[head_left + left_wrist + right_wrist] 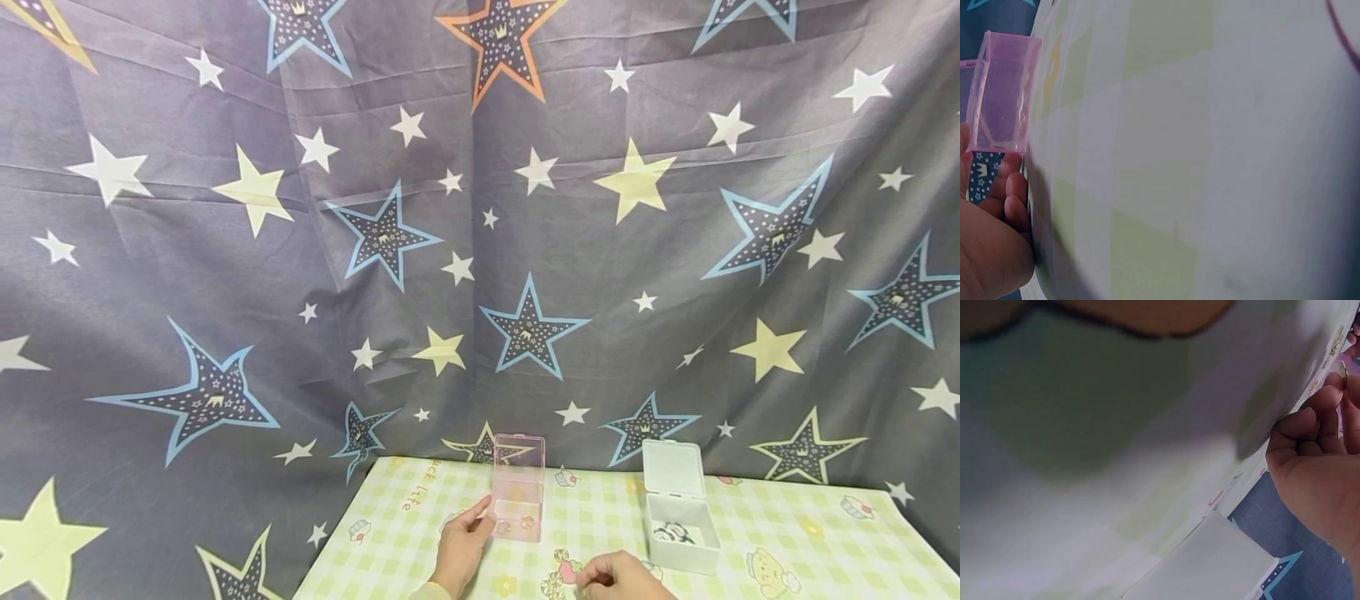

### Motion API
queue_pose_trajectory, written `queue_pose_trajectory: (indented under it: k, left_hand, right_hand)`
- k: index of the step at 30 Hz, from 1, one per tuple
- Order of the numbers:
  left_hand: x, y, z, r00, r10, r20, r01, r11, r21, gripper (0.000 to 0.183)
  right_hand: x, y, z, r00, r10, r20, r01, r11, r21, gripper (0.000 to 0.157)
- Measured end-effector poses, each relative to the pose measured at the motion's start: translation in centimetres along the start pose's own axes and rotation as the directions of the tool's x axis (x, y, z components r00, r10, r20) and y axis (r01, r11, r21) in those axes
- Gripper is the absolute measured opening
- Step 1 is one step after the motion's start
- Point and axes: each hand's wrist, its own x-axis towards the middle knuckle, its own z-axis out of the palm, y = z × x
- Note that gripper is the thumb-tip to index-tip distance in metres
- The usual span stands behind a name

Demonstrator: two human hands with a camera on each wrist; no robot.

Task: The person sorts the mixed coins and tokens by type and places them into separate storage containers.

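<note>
Tablecloth [600, 521], green-checked, lies before a starry curtain [480, 242].

Grey star-printed curtain [465, 233] behind 1 green-and-white checked tabletop [600, 512], under even, probably indoor light

Low in the frame, the table [375, 558] lay before the curtain [420, 67]! Bottom centre, the left hand [461, 546] was at the first box [517, 490], left side, small pieces [527, 522] inside; right of that, the right hand [622, 577], disc [1342, 372] between its fingertips, loose discs [553, 586] to its left; farther right, the second box [686, 558], items [673, 533] within.
</note>
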Motion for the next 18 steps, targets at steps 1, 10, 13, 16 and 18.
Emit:
queue_pose_trajectory:
  k: [1,10,13,16,18]
  left_hand:
    - [-0.1,0.1,0.0,1.0,0.005,-0.002,-0.005,1.0,-0.001,0.036]
    - [-0.3,0.4,-0.2,1.0,0.006,0.009,-0.006,1.0,-0.014,0.038]
    - [-0.2,0.4,-0.1,1.0,0.0,0.001,0.0,1.0,-0.002,0.038]
    - [-0.2,0.4,0.0,1.0,-0.014,-0.012,0.014,1.0,0.004,0.037]
    - [-0.1,0.4,0.1,1.0,-0.016,-0.022,0.017,1.0,0.005,0.037]
  right_hand:
    - [0.1,0.0,0.0,1.0,0.007,-0.003,-0.007,1.0,0.003,0.016]
    - [1.5,-1.6,0.1,1.0,-0.002,-0.023,0.004,0.994,0.111,0.02]
    - [2.1,-2.4,0.2,0.995,0.004,-0.096,0.006,0.994,0.105,0.021]
    - [3.1,-2.9,0.3,0.981,0.001,-0.196,0.01,0.998,0.056,0.02]
    - [3.8,-3.3,0.5,0.968,-0.003,-0.252,0.014,0.999,0.039,0.018]
